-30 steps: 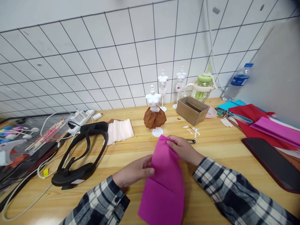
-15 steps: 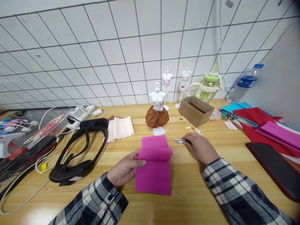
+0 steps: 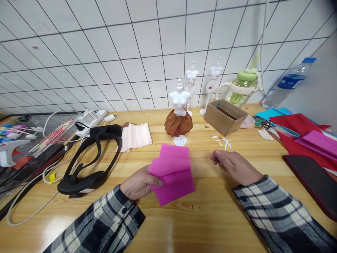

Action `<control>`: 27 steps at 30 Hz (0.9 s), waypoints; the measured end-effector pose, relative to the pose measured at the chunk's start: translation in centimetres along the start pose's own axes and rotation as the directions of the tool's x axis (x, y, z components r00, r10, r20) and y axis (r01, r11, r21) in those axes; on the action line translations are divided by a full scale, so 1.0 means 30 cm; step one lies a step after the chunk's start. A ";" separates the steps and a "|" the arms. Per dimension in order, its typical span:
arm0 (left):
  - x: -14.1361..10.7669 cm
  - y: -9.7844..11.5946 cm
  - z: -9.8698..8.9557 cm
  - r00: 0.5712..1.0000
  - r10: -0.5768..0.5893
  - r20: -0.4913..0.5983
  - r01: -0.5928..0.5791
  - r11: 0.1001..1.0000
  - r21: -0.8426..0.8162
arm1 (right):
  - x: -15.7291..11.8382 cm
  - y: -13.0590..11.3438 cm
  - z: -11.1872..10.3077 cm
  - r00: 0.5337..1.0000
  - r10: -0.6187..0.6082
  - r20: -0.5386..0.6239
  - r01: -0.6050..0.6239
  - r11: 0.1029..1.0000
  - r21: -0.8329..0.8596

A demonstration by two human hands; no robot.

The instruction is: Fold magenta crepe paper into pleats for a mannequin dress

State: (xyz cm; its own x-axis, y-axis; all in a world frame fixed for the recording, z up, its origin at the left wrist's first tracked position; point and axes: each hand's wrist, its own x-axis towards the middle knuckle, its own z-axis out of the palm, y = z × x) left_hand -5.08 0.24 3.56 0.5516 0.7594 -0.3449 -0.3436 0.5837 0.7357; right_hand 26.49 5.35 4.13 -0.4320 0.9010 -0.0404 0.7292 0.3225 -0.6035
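My left hand (image 3: 142, 181) grips the left edge of a folded magenta cloth (image 3: 175, 175), thumb on top and fingers underneath. The cloth is tilted, its lower right corner pointing out over the table. To the right, my right hand (image 3: 234, 165) is closed around small thread snips (image 3: 210, 159); only their thin metal tips show, pointing left, apart from the cloth. Just beyond the cloth, a small white mannequin (image 3: 180, 102) stands upright on a round base, wearing a puffy brown skirt (image 3: 179, 123). Neither hand touches it.
Two more mannequins (image 3: 191, 79) stand behind, beside a cardboard box (image 3: 225, 117) and a green-lidded jug (image 3: 244, 86). White scraps (image 3: 225, 142) lie before the box. A black headset strap (image 3: 92, 182) and pale cloth (image 3: 137, 136) are at left; a phone (image 3: 310, 182) and red cloth (image 3: 292, 124) at right.
The cloth has turned, its lower edge now slanting up to the right and higher than before. My right hand has rotated with the snips, whose blades now show less. The view has shifted slightly.
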 end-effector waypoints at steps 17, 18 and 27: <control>0.030 -0.013 0.020 0.961 0.045 -0.272 -0.063 0.996 -0.056 | 0.025 -0.089 0.104 0.998 -0.056 0.022 0.060 0.938 -0.340; 0.029 -0.014 0.022 0.962 0.052 -0.269 -0.074 0.995 -0.073 | 0.027 -0.091 0.109 0.998 -0.065 0.001 0.062 0.948 -0.311; 0.030 -0.008 0.040 0.907 0.137 -0.399 -0.174 0.983 -0.057 | -0.005 -0.147 0.203 0.969 -0.184 0.167 0.009 0.696 0.718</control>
State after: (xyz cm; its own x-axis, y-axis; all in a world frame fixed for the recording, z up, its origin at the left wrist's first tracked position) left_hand -3.59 0.44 3.78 0.1500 0.8832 -0.4444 -0.4770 0.4583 0.7500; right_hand 20.08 2.03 1.95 -0.6409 0.7652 -0.0610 0.1229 0.0239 -0.9921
